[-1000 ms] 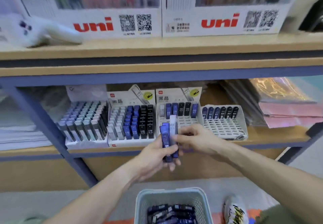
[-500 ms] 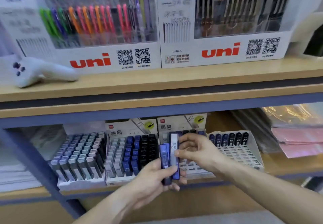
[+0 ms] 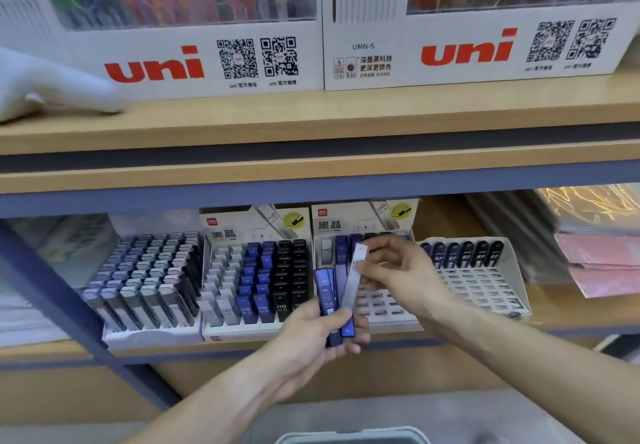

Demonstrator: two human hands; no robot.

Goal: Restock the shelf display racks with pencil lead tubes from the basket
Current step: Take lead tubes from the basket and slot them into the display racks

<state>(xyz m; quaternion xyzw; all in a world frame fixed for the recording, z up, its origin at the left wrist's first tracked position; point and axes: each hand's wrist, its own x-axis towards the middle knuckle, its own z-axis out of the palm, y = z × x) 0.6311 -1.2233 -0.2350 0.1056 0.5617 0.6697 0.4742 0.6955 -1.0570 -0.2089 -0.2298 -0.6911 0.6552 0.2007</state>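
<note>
The left hand (image 3: 311,336) grips a bundle of blue tubes (image 3: 329,301) while the right hand (image 3: 401,270) pinches one grey tube (image 3: 351,277), both held just in front of the third rack (image 3: 363,305). That rack and the one to its right hold only a back row, so most restocking seems left; the basket (image 3: 353,438) sits below it.

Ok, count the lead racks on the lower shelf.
4, side by side: the full leftmost rack, the second rack, the third rack, partly hidden, and the nearly empty rightmost rack.

Wooden shelves (image 3: 311,125) on blue frame (image 3: 55,288)
</note>
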